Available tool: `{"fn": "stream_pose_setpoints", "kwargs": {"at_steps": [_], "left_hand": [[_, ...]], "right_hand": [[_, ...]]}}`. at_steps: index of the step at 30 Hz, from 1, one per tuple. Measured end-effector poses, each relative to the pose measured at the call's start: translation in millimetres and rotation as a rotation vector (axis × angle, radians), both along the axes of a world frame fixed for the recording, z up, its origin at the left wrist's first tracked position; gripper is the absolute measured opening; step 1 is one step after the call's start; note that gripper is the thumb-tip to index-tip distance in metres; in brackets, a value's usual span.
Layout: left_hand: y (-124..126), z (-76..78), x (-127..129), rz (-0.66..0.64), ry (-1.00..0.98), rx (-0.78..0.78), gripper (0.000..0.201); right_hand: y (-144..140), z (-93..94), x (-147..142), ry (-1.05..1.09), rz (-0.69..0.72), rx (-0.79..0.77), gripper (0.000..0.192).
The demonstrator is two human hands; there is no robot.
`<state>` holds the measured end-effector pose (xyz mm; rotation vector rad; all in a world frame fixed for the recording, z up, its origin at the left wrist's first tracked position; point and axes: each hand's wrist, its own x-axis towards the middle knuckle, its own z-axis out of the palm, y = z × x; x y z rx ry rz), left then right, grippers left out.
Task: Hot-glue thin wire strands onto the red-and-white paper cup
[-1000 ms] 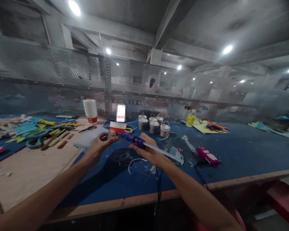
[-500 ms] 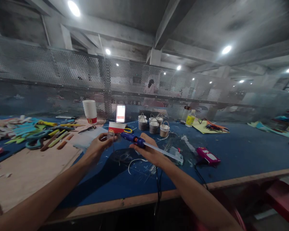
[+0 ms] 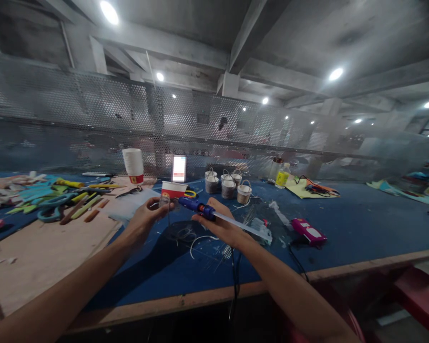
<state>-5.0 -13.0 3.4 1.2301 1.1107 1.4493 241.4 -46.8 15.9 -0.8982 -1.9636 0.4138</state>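
Almost nothing changes over the last second: right hand stays wrapped around the blue corded glue gun, nozzle held at the small clear piece pinched in left hand fingertips (above the blue-covered desk). Hands steady, gluing apparently ongoing.

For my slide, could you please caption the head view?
Right hand aims blue glue gun at small piece in left hand.

Tabletop: stacked cups rear left of centre; scissors and tools far left; four small buckets behind centre; two bottles right of them; mesh screen behind all.
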Motion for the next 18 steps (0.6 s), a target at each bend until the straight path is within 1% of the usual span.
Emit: {"fn": "stream_pose_setpoints", "kwargs": {"at_steps": [5,10,14,18], "left_hand": [[3.7,-3.3,-2.6,-0.009,-0.006,-0.008,0.054],[5.7,-5.1,-3.8,-0.006,-0.015,0.009,0.055],[1.7,-0.7,-0.8,0.000,-0.038,0.008,0.055],[-2.1,4.7,2.1,-0.019,-0.090,-0.014,0.056]], "right_hand": [[2.0,-1.1,-1.0,-0.024,0.001,0.003,0.040],[1.0,0.2,-0.5,-0.001,-0.001,-0.005,0.040],[0.9,-0.3,1.0,0.013,0.015,-0.007,0.038],[2.5,-2.9,2.3,0.035,0.026,0.012,0.037]]}}
